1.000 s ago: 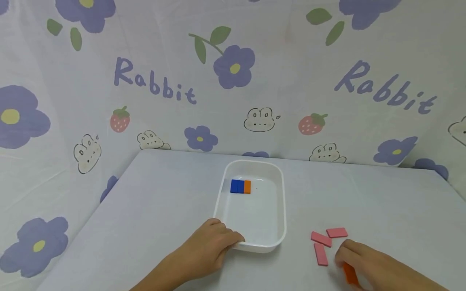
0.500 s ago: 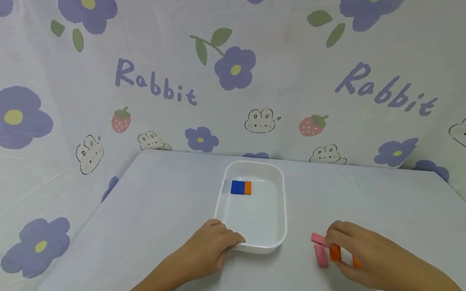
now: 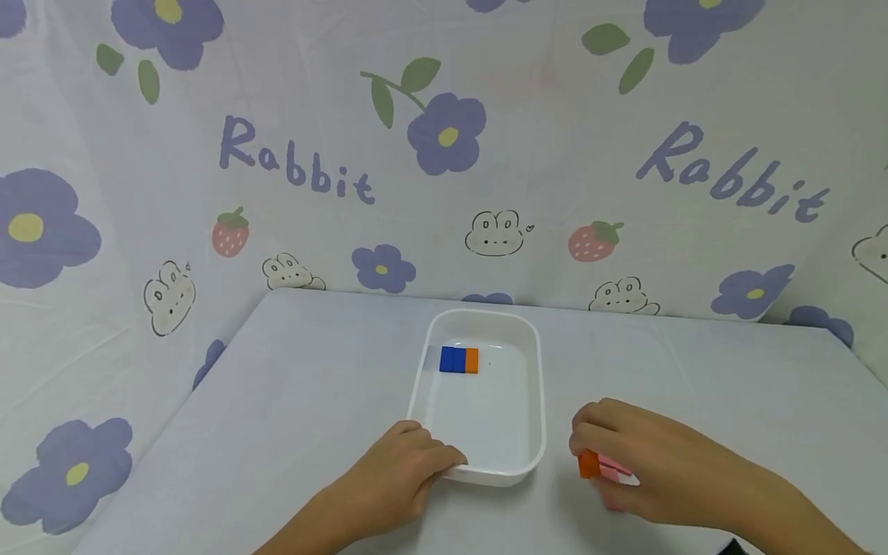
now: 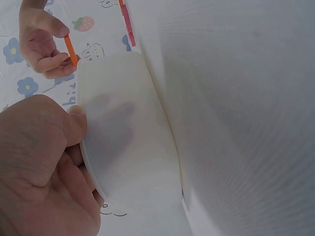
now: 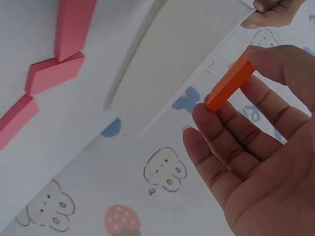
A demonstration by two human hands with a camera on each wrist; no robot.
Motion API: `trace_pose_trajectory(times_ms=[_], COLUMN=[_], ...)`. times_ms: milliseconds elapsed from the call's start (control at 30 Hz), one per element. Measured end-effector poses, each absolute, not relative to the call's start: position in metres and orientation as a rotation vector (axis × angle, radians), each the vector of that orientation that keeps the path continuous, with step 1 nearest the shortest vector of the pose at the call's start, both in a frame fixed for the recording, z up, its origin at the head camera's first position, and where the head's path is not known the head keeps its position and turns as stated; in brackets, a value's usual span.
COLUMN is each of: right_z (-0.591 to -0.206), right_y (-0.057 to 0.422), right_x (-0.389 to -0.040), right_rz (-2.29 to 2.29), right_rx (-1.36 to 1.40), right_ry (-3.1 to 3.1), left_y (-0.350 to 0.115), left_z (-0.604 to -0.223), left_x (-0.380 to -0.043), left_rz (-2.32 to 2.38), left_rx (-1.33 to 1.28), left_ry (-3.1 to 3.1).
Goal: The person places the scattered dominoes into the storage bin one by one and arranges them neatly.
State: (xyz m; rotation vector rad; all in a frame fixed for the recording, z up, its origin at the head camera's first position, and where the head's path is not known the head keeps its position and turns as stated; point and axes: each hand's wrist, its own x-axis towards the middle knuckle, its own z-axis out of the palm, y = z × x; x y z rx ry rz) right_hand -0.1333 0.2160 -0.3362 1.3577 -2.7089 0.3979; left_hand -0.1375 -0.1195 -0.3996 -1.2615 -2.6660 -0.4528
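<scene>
My left hand (image 3: 402,470) grips the near-left rim of a white plastic tray (image 3: 486,420). Inside, toward the far left, two blue blocks (image 3: 453,360) and an orange block (image 3: 472,361) lie side by side in a row. My right hand (image 3: 652,459) pinches another flat orange block (image 5: 230,84) between thumb and fingertips, right of the tray and above the table. Below it are several pink blocks, one (image 3: 612,497) partly hidden by the hand in the head view; the right wrist view shows three, including a middle pink block (image 5: 55,73).
Another orange piece (image 4: 121,3) shows at the top edge of the left wrist view, beside the pink blocks. A white cloth covers the table (image 3: 312,370). Behind it hangs a patterned curtain (image 3: 541,139) with flowers and rabbits.
The right hand has picked up an orange block from the table and carried it left and up, over the pink blocks. The left hand stays on the tray rim.
</scene>
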Motion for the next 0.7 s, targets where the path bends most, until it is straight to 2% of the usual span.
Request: trace_pose_trajectory(times_ms=[700], right_z=[-0.338], right_y=[0.179], right_x=[-0.183], right_rz=[0.559], right_rx=[1.378], right_ry=[-2.85], left_y=[-0.121], left_z=[-0.405], left_x=[-0.141], left_rz=[-0.45], left_rx=[-1.289], left_ry=[-2.619])
